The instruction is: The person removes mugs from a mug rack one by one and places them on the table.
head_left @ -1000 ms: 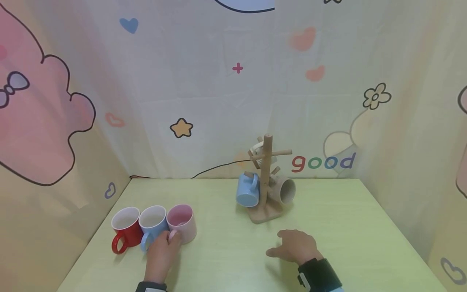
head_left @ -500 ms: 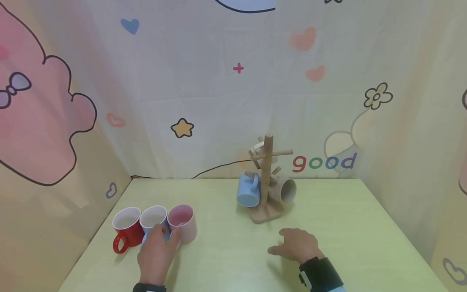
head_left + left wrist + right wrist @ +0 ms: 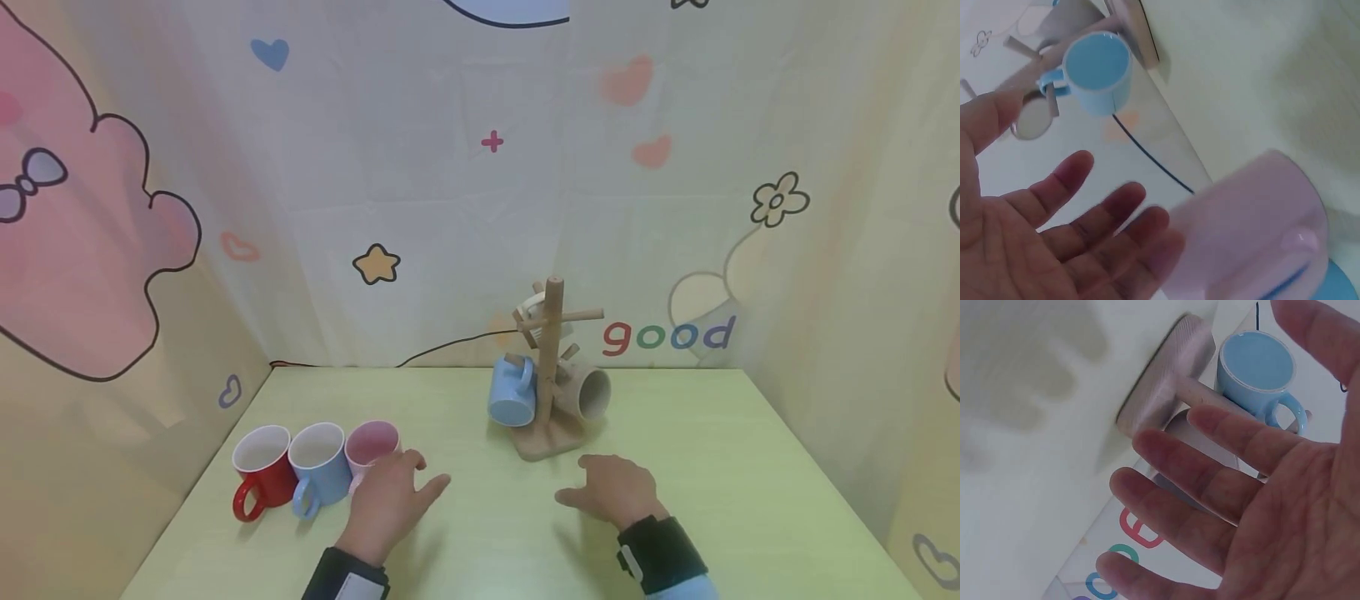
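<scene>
My left hand [image 3: 388, 504] hovers with fingers spread in front of the pink mug [image 3: 372, 442], overlapping it in the head view. In the left wrist view that hand's palm is bare, and the pink mug [image 3: 1260, 219] stands beside the fingertips. Left of it are a light blue mug [image 3: 321, 462] and a red mug [image 3: 270, 483], handles facing me. My right hand [image 3: 617, 490] hangs over the table before the wooden mug tree [image 3: 550, 375], its fingers loosely extended and holding nothing. A blue mug [image 3: 512, 396] and a grey-beige mug [image 3: 587, 392] hang on the tree's lower pegs.
Another whitish mug [image 3: 531, 310] hangs on an upper peg behind the tree's post. An upper peg [image 3: 581, 316] points right. The pale green table [image 3: 712, 467] meets a printed cloth backdrop [image 3: 420, 167] at its back edge.
My left hand has let go of the pink mug's handle area, moved over the blue mug, then shifted right with fingers spreading. The right hand has risen slightly. The mugs stay in place.
</scene>
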`<state>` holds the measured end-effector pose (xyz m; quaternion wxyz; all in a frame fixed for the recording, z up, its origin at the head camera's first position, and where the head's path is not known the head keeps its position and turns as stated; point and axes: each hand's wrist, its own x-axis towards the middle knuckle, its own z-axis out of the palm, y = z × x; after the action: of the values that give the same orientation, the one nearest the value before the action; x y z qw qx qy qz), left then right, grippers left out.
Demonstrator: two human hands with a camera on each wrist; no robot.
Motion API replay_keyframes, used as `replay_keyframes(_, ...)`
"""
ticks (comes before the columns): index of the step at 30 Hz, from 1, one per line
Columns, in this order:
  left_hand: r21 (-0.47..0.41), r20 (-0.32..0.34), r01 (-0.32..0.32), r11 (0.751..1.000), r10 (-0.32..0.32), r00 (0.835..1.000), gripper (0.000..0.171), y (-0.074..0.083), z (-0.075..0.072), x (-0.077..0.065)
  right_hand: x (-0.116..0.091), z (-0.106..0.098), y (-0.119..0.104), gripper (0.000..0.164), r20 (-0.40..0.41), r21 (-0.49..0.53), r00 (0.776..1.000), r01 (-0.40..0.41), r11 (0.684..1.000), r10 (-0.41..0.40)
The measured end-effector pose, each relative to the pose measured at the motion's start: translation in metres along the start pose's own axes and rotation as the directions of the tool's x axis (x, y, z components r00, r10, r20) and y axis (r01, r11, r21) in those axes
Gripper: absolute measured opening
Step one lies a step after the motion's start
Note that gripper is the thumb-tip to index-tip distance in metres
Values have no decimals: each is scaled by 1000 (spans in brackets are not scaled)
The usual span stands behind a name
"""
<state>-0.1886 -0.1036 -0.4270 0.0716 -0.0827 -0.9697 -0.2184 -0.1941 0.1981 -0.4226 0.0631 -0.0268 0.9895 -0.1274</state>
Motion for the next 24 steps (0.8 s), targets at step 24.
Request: replay_keyframes(24,62,224,-10,998,-4,975,58,17,31,25,54,-45,-24,41,-156,60,987,38,997,-28)
